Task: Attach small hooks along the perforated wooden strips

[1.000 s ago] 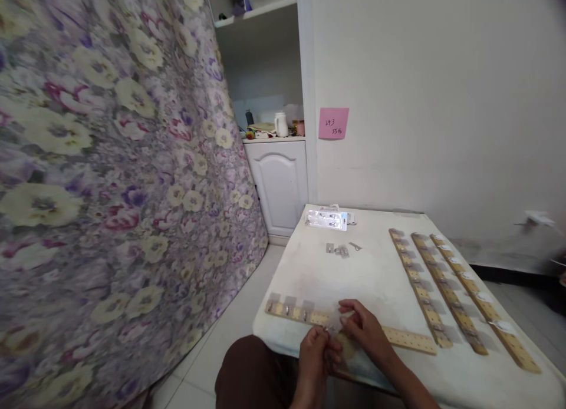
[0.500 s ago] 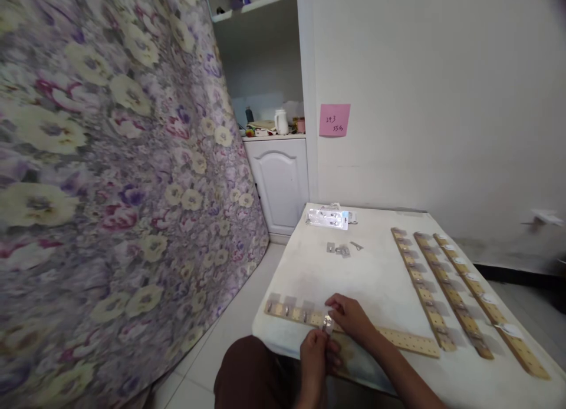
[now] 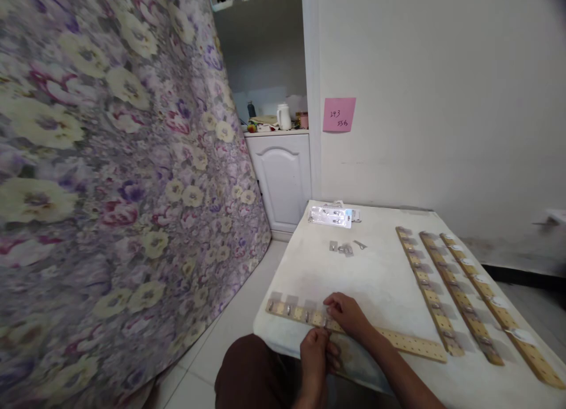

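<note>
Strip lies flat along front edge of table. Both hands meet at its left part. Right hand rests on top, fingertips bent down onto wood. Left hand curled tight at near edge. Can't tell what either actually pinches, too small. Three more strips well off right, packet at far edge.

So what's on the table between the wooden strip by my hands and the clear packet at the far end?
In the head view, a few small metal pieces lie between the wooden strip and the clear packet; otherwise only bare white tabletop.
</note>
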Motion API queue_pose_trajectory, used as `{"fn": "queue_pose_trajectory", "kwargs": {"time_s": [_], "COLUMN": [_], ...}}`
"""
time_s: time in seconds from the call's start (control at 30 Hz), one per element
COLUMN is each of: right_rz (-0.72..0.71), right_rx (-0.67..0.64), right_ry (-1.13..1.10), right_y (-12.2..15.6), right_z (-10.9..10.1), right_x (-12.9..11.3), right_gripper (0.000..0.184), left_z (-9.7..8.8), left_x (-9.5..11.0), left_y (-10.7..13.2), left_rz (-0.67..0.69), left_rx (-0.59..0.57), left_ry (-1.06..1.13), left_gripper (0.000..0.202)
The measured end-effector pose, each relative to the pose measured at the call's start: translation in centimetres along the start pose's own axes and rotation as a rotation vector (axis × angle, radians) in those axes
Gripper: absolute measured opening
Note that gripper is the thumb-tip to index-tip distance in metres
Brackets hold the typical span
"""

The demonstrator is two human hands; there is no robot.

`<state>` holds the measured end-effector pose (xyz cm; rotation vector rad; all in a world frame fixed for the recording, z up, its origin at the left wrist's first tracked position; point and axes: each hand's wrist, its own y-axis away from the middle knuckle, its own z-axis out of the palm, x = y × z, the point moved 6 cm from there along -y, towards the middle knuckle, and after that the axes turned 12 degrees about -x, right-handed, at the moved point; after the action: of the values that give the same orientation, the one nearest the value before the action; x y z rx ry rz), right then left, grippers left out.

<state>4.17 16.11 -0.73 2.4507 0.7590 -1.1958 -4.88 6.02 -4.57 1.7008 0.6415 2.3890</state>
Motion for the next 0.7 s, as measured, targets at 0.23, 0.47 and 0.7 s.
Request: {"fn": "queue_pose_trajectory", "kwargs": {"time_s": [0.23,0.47,0.7], "right_rz": [0.004,-0.007,-0.008], "right_rx": [0.002,-0.037,-0.054], "right_ry": [-0.03,-0.058,-0.061], "right_y": [0.12,0.27,0.24], "right_z": [-0.07,0.17,0.28], "right_x": [-0.01,0.26,0.29], "right_gripper": [0.022,0.026,0.029], "left_z": [0.09,-0.02,0.03], "left_x": [0.18,-0.03,-0.07], "left_y": [0.14,-0.17,-0.19], "left_rz": [0.034,0.038,0.047], "left_rx": [-0.014,-0.039,-0.051], "left_ry": [-0.014,-0.021,-0.006], "left_gripper": [0.034,0.032,0.035]}}
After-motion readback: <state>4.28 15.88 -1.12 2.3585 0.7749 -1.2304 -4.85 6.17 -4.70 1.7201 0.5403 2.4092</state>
